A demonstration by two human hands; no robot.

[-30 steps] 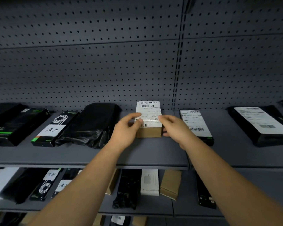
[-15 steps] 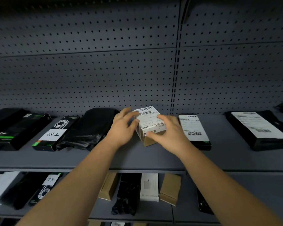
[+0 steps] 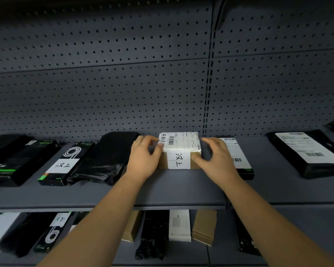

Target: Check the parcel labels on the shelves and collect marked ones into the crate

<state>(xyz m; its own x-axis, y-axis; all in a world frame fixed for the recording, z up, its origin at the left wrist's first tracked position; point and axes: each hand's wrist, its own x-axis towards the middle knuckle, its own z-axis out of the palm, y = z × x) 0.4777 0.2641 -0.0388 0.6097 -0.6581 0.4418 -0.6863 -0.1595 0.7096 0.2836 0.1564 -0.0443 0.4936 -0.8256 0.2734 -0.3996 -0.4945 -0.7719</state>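
A small brown cardboard parcel (image 3: 178,151) sits on the upper shelf (image 3: 172,187), with a white shipping label on top and a white handwritten tag on its front face. My left hand (image 3: 144,158) grips its left side, thumb on the top corner. My right hand (image 3: 215,158) holds its right side, fingers curled against the box. No crate is in view.
On the same shelf lie black boxes (image 3: 17,158), a black box with a handwritten tag (image 3: 66,164), a black bag (image 3: 108,157), a flat labelled parcel (image 3: 237,155) and a black mailer (image 3: 307,151). More parcels fill the lower shelf (image 3: 179,226). Pegboard backs the shelves.
Both hands have turned the brown parcel on the shelf, so that its front face with the handwritten tag now points toward me.
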